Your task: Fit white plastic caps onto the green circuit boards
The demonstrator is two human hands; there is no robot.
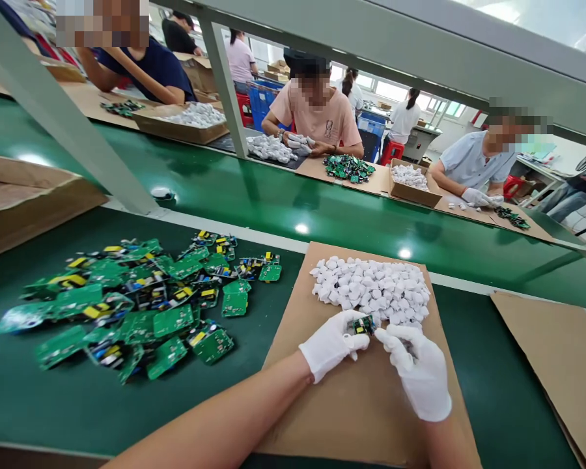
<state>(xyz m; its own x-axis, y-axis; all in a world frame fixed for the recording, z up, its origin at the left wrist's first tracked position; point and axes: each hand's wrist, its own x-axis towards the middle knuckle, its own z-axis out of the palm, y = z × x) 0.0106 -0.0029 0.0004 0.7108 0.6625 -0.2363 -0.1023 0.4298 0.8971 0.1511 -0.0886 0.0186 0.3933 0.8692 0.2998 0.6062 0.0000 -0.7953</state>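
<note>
Both of my hands wear white gloves and meet over a brown cardboard sheet point(356, 417). Between the thumb and fingers of my left hand point(328, 344) is a small green circuit board point(362, 325) with yellow and dark components facing up. My right hand point(420, 374) has its fingers pinched close to the board's right edge; whatever lies between those fingertips is too small to make out. Just beyond the hands, a heap of small white pieces point(371, 286) covers the far part of the sheet. A large pile of circuit boards point(141, 312) lies to the left on the dark green table.
A cardboard tray point(34, 208) stands at the far left, and more cardboard point(557, 365) lies at the right. Past the table runs a shiny green conveyor belt point(283, 202). Slanting grey posts point(78, 111) rise near it. Several people sit across with boards and white pieces.
</note>
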